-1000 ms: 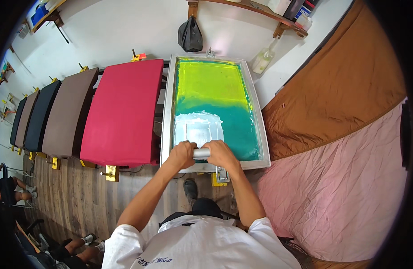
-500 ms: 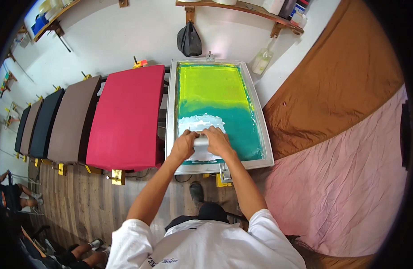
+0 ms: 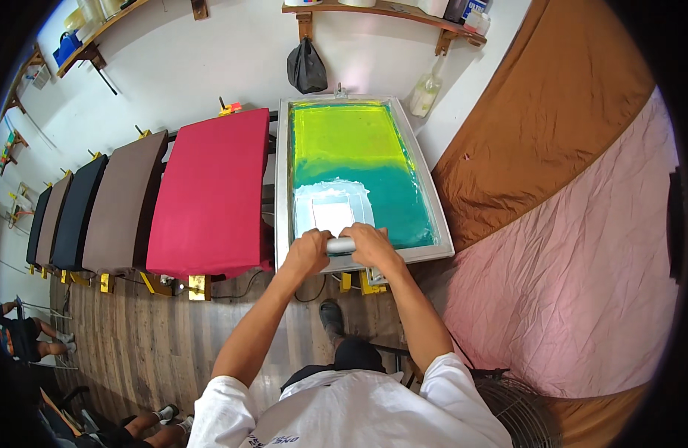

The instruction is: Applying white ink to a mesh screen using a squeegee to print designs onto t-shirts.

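While gripped by both hands' curled fingers (image 3: 374, 240), a grey squeegee handle (image 3: 342, 245) over white ink (image 3: 330, 203).

— What lies left of the work station?

— A row of flat padded boards: a crimson cloth-covered board (image 3: 210, 194), then a brown board (image 3: 124, 201), a dark navy board (image 3: 77, 213), another brown one and a black one at the far end. Yellow clamps (image 3: 198, 286) sit under their near edges.

— And on the wall?

— A black plastic bag (image 3: 307, 67) hangs under a wooden shelf (image 3: 381, 9), with a clear bottle (image 3: 424, 93) just right of it.

— To the right?

— A brown cloth sheet (image 3: 553, 112) beside a wrinkled pink cloth sheet (image 3: 583, 291). A wire fan guard (image 3: 519, 411) shows low down, above wooden plank flooring (image 3: 135, 343).
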Available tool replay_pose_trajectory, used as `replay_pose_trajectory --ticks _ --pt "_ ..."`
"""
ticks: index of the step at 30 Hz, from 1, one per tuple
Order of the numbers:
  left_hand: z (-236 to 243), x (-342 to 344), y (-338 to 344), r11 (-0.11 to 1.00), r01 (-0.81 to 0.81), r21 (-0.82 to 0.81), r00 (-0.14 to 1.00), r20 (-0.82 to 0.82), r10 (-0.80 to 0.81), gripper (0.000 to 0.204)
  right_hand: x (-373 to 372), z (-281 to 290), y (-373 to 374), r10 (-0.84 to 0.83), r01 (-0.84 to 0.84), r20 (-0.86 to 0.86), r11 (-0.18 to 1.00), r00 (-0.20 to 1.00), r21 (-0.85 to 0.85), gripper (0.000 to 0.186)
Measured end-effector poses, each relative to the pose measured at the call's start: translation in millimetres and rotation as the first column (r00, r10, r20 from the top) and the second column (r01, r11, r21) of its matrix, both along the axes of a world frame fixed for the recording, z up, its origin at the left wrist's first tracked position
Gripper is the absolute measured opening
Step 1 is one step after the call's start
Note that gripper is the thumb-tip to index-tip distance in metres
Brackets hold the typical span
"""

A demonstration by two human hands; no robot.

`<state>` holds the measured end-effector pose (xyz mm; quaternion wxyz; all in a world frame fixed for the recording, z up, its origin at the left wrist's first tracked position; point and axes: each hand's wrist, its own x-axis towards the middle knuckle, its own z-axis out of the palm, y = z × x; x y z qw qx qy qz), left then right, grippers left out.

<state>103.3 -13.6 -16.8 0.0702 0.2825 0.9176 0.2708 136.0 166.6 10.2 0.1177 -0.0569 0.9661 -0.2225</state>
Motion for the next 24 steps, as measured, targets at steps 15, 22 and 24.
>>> replay_pose_trajectory --ticks 15,22,24 --pt "-7 -122 22 0.998 -0.033 -0.046 0.999 -0.019 0.032 0.029 -133 -21 18 -0.035 0.03 0.075 0.997 0.997 0.067 0.047" --pt "-22 -132 16 0.992 0.025 -0.123 0.993 -0.113 -0.039 0.031 -134 -19 9 -0.095 0.088 0.125 0.994 0.988 0.063 0.042" --pt "-14 -125 24 0.976 0.005 -0.216 0.998 -0.062 -0.018 0.036 -130 -20 10 -0.107 0.099 0.133 0.993 0.985 0.071 0.043"
